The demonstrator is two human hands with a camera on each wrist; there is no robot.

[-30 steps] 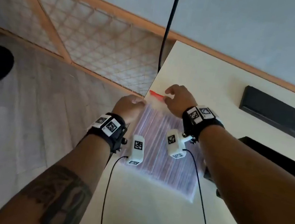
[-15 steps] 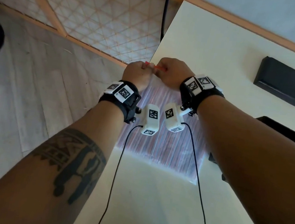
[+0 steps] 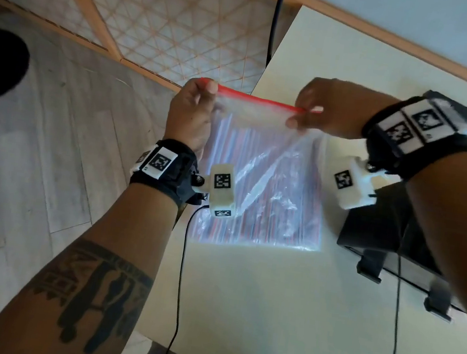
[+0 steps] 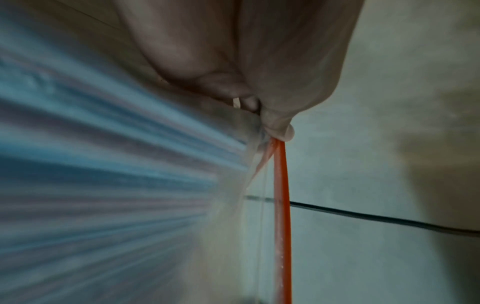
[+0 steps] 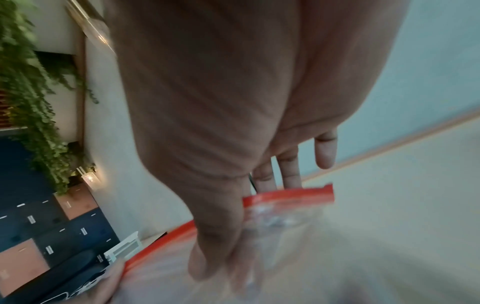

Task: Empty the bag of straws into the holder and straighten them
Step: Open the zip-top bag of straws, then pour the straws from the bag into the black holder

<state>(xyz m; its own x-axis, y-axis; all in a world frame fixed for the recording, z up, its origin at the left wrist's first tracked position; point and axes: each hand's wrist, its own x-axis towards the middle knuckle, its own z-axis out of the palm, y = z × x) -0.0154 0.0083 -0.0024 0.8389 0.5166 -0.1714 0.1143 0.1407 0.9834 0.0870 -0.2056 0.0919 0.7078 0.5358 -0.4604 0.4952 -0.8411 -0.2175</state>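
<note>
Both hands (image 3: 191, 114) (image 3: 330, 109) pinch the bag (image 3: 261, 180), red seal (image 3: 259, 100) up, straws (image 3: 252, 227) lengthwise.

Glossy, seemingly thin plastic bag (image 3: 264, 163)

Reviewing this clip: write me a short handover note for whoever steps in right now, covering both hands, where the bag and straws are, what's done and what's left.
Left hand: pinches the left end of the bag's red zip strip.
Right hand: pinches the strip's right end.
Bag of straws: held up by its top over the table, near the left edge; its bottom looks to be at the tabletop. The straws are all inside.
Black box, at right under the right forearm: possibly the holder; its opening cannot be seen.
Done: bag picked up by the top.
Left: open the zip if it is closed (cannot tell), tip the straws into the holder, straighten them.
</note>
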